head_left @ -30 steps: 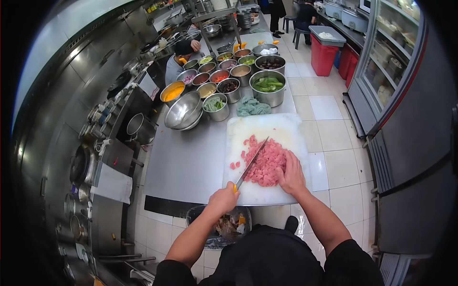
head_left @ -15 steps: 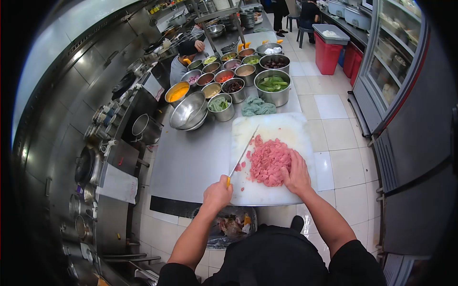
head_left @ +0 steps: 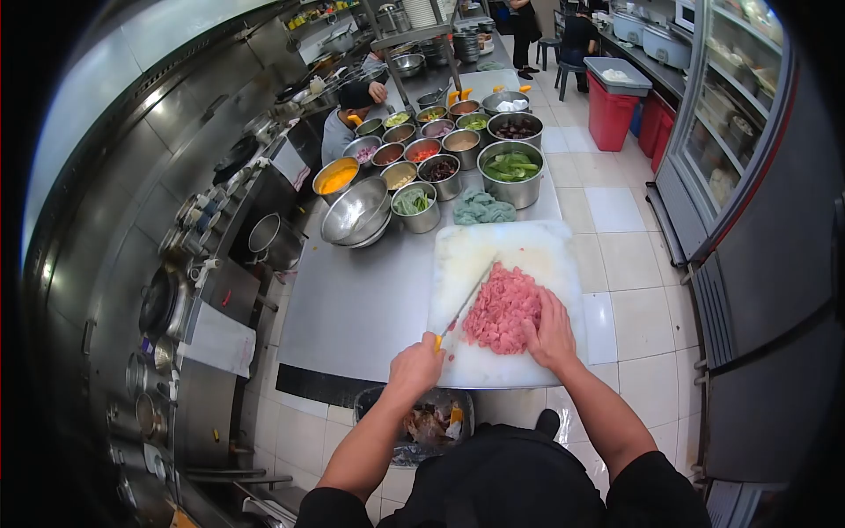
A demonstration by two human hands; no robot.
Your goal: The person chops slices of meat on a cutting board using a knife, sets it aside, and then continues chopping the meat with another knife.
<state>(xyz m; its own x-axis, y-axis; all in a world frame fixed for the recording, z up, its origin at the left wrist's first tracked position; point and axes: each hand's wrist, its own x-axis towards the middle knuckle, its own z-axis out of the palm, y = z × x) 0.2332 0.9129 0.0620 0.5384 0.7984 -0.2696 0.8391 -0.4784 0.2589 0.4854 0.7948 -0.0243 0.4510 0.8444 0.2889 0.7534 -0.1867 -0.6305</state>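
Note:
My left hand (head_left: 415, 368) is closed round the yellow handle of a long knife (head_left: 466, 302), whose blade lies along the left side of a pile of chopped pink meat (head_left: 503, 308). The pile rests on a white cutting board (head_left: 458, 251) at the near end of the steel table. Against the pile's right side lies my right hand (head_left: 553, 330), fingers stretched out and pointing away from me, the palm facing the meat. A few small bits of meat are near the blade's lower part.
Behind the board are a green cloth (head_left: 482, 208), stacked steel bowls (head_left: 356, 211) and several steel pots of ingredients. A co-worker (head_left: 339, 132) is at the table's left side. Below the near edge stands a waste bin (head_left: 414, 453). A fridge (head_left: 722, 132) is at right.
The knife swung left off the pile, then came back against its left edge. Loose bits at the left have been gathered into the pile, which looks more compact.

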